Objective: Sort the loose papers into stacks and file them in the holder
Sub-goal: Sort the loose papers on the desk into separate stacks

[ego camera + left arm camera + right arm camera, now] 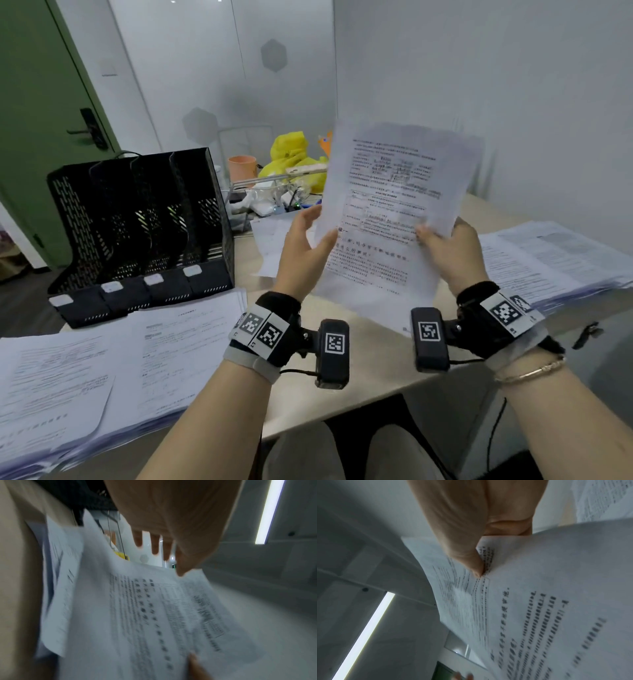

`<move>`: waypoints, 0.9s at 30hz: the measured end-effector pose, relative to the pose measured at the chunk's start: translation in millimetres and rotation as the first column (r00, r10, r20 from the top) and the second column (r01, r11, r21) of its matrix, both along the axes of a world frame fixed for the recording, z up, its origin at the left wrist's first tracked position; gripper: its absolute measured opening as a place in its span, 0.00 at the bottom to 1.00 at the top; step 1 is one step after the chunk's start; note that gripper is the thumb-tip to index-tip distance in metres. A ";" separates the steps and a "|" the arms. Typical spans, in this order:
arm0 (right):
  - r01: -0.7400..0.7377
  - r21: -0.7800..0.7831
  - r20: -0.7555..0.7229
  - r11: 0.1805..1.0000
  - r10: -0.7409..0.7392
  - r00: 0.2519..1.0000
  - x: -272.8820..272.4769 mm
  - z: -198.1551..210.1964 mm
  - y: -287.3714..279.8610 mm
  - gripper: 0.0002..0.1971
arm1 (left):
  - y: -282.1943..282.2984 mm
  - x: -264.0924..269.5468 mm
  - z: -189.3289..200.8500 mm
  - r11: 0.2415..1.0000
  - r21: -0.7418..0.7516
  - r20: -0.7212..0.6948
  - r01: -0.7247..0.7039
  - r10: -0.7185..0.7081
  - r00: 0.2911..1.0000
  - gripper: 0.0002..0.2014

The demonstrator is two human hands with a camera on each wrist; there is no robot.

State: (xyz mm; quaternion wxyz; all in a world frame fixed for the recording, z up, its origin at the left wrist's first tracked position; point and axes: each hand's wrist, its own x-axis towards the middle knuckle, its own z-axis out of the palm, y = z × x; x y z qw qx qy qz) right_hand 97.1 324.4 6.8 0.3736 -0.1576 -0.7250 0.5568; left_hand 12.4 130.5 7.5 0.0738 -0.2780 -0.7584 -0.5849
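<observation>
I hold a few printed sheets (383, 212) raised upright above the table. My right hand (445, 246) pinches their right edge, thumb in front (477, 569) and fingers behind. My left hand (308, 233) is at their left edge with straight, spread fingers (155, 545); only its thumb touches the paper (137, 615). The black mesh file holder (137, 222) stands at the table's left, several slots facing me, no papers showing in them. Paper stacks lie in front of it (102, 370) and at the right (548, 260). Loose sheets (274, 240) lie behind my left hand.
A peach cup (242, 169), a yellow bag (291, 154) and a wire tray of clutter (270, 198) crowd the back of the table (370, 370). A black binder clip (587, 334) lies near the right edge. A green door (41, 120) is at the far left.
</observation>
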 end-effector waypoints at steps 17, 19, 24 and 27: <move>-0.162 -0.040 0.057 0.986 0.164 0.985 7.5 -7.2 -34.4 0.34 | -36.7 -8.4 -21.9 0.955 0.034 0.065 -0.293 0.291 0.955 0.15; -0.202 0.000 0.087 0.979 0.201 0.976 2.2 -11.6 -54.2 0.36 | -57.8 -11.0 -19.4 0.933 0.058 0.059 -0.354 0.351 0.934 0.16; -0.290 0.062 0.119 0.955 0.282 0.952 -26.0 -19.3 -113.9 0.17 | -126.0 -21.1 -19.6 0.859 0.088 0.068 -0.505 0.501 0.863 0.17; -0.393 0.110 0.174 0.913 0.372 0.912 -42.3 -26.1 -150.4 0.12 | -169.1 -23.6 -22.1 0.809 0.056 0.057 -0.585 0.582 0.811 0.18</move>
